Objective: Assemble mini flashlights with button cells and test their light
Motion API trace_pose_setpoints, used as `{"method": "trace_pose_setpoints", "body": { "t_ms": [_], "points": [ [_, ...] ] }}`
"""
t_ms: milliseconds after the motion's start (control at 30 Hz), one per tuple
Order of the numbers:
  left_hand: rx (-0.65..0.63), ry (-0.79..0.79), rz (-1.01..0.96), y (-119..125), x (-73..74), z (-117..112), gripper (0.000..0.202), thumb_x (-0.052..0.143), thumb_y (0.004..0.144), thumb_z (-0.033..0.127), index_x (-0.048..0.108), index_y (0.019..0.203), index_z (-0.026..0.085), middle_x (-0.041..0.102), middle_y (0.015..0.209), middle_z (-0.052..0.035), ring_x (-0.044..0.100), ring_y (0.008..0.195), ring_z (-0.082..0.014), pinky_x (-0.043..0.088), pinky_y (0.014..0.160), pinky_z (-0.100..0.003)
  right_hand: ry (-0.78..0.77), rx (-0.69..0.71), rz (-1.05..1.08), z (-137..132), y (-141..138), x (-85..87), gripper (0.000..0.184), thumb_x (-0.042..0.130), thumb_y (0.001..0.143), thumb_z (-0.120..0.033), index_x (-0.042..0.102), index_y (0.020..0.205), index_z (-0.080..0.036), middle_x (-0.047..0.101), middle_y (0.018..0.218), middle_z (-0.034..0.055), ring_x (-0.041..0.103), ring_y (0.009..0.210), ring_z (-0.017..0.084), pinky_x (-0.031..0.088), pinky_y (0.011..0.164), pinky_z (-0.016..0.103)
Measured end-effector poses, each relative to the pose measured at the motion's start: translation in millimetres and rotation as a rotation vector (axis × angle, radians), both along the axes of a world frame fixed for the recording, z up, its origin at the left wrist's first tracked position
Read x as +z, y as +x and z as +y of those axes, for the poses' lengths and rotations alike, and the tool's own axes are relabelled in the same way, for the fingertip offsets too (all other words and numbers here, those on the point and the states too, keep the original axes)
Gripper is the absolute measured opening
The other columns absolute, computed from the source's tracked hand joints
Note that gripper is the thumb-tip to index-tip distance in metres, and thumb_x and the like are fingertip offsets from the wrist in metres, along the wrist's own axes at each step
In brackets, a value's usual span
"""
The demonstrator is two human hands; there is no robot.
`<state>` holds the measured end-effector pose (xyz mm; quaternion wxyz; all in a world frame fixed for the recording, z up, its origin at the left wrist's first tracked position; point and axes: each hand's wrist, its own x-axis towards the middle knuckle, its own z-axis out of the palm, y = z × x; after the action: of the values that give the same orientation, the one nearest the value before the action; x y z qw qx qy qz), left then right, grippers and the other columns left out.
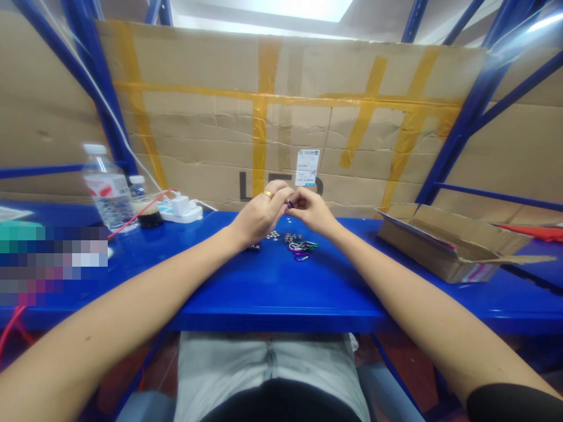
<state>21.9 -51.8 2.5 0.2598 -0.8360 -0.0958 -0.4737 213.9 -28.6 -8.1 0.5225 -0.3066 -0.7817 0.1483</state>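
Note:
Above the blue table (264, 293), my left hand (264, 212) and my right hand (311, 210) meet at the fingertips. Between them shows a small dark purple piece (290, 204), mostly covered by the fingers, so its kind is unclear. Both hands are closed in a pinch around it. A gold ring (267, 194) is on a finger of my left hand. On the tabletop below lies a pile of carabiners (301, 251) in purple, green and silver. Just behind them are several small metal pieces (292, 238), with more small pieces (272, 235) partly hidden by my left hand.
At the left stand a clear water bottle (108, 193), a small bottle of dark liquid (149, 217) and a white power strip (187, 211) with a red cable. An open cardboard box (422, 249) sits at right. A taped cardboard sheet (211, 135) rises behind the table.

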Motion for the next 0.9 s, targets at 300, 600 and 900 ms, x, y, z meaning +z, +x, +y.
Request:
{"method": "trace_pose_setpoints", "body": {
  "t_ms": [300,600,900],
  "points": [
    [-0.026,-0.074,0.064,2.7,0.4,3.5,0.038,0.045,0.088,0.003,0.039,0.123,0.018,0.05,0.109,-0.01,0.058,0.096,-0.0184,0.053,0.089,-0.038,0.064,-0.022,-0.055,0.7,1.8,-2.9,0.023,0.071,0.073,-0.026,0.048,0.074,-0.021,0.052,0.073,-0.0015,0.049,0.071,0.015,0.043,0.069,0.033],
    [0.038,-0.12,-0.071,-0.9,1.6,1.6,0.03,0.058,0.086,0.011,0.046,0.113,0.018,0.051,0.11,-0.0117,0.053,0.105,-0.0238,0.05,0.088,-0.041,-0.004,0.061,0.02,-7.2,-1.4,4.5,0.021,0.07,0.071,-0.022,0.05,0.076,-0.021,0.056,0.076,-0.0006,0.054,0.072,0.016,0.048,0.069,0.034],
    [0.053,-0.172,0.047,-2.4,2.7,2.0,0.022,0.063,0.088,0.029,0.054,0.104,0.016,0.06,0.098,-0.0095,0.057,0.094,-0.0226,0.048,0.085,-0.038,-0.036,0.088,0.009,-10.7,-1.6,6.9,0.015,0.07,0.073,-0.02,0.061,0.085,-0.02,0.068,0.088,0.0035,0.064,0.086,0.02,0.052,0.082,0.04]
  ]
}}
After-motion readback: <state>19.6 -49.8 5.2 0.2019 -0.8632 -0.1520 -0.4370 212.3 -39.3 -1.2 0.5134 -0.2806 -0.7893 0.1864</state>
